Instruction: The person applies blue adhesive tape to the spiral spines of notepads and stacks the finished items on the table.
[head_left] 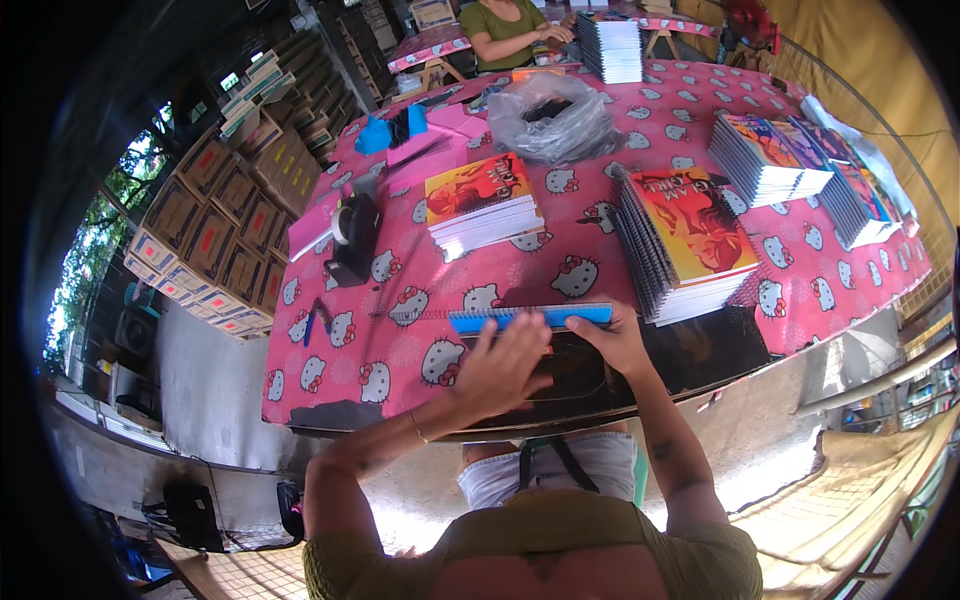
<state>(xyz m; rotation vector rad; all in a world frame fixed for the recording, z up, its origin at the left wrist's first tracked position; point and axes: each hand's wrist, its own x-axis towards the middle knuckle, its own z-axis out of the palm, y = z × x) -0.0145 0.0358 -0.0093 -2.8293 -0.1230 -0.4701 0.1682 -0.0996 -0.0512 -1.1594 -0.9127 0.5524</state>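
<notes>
Close to the table's near edge I hold a notebook [590,315] with a blue face, its punched edge lying away from me. My right hand [615,345] is closed on its right end, thumb on the blue face. A thin dark spiral binding coil [405,315] runs out leftward from the notebook's left end over the tablecloth. My left hand [508,368] is stretched out with fingers apart, slightly blurred, just in front of the notebook's left half. Whether its fingertips touch the coil or the notebook I cannot tell.
Spiral notebooks are stacked right [695,235] and centre [485,205], with more at far right [770,160]. A black tape dispenser [355,240], a blue pen [309,328] and a plastic bag [550,120] lie about. Boxes [215,220] stand left. Another person [505,35] works opposite.
</notes>
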